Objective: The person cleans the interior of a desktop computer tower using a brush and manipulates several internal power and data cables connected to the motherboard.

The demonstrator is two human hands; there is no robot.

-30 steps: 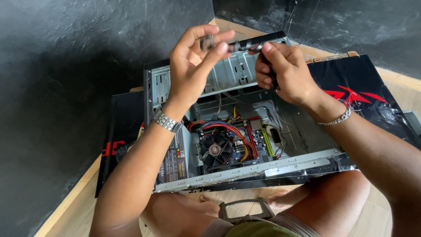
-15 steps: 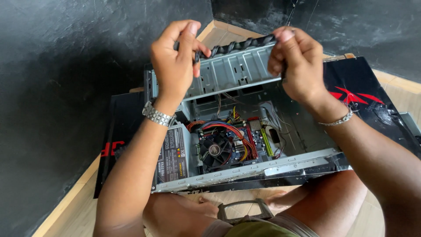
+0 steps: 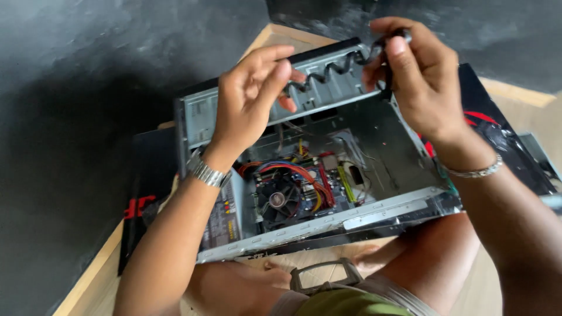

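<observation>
An open grey computer case [image 3: 386, 202] lies on its side in front of me, showing a motherboard with a black cooler fan [image 3: 278, 202] and coloured wires [image 3: 304, 175]. Above it I stretch a black wavy cable [image 3: 331, 69] between both hands. My left hand [image 3: 252, 96] pinches its left end over the case's upper metal wall. My right hand [image 3: 413, 70] grips the right end, near the case's top right corner. A metal watch is on my left wrist and a thin bracelet on my right.
The case rests on a black mat with red markings [image 3: 497, 126] over a pale wooden floor [image 3: 527, 99]. A dark grey wall [image 3: 88, 88] rises to the left and behind. My bare knees [image 3: 234, 287] sit just under the case's near edge.
My hands have drawn further apart, and the black cable now hangs stretched between them. My right hand rose slightly, and the view shifted a little.
</observation>
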